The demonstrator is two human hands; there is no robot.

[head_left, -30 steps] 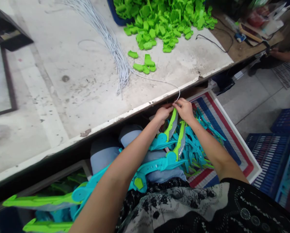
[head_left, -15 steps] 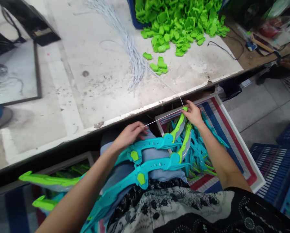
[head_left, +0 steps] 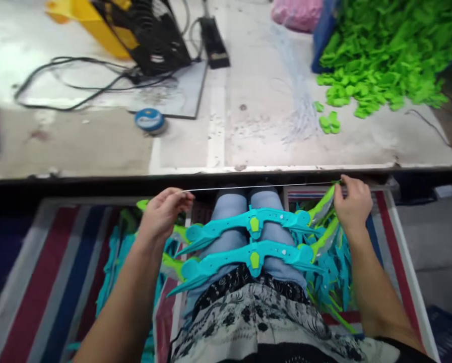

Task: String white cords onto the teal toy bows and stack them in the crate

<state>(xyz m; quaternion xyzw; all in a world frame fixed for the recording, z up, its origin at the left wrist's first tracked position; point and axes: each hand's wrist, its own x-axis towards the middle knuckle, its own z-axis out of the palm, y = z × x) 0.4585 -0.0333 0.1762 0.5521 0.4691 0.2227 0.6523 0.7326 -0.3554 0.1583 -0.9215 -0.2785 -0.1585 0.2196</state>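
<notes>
Two teal toy bows [head_left: 254, 222] with green centre pieces lie across my lap. My left hand [head_left: 161, 212] is closed, pinching the left end of a thin white string [head_left: 259, 187] above the bows' left tips. My right hand [head_left: 352, 201] is closed on the green right tip of the upper bow, where the string's other end sits. The string is stretched taut and level between both hands, just under the table's front edge [head_left: 226, 174].
On the table sit a pile of green plastic parts [head_left: 380, 55], a bundle of white strings [head_left: 297, 96], a blue tape roll [head_left: 150, 120], a black fan [head_left: 153, 30] and cables. Striped trays [head_left: 40, 282] with more teal bows flank my legs.
My left hand drew the string away to the left from the right bow tip until taut. The view swung left, so the fan and tape roll came into sight.
</notes>
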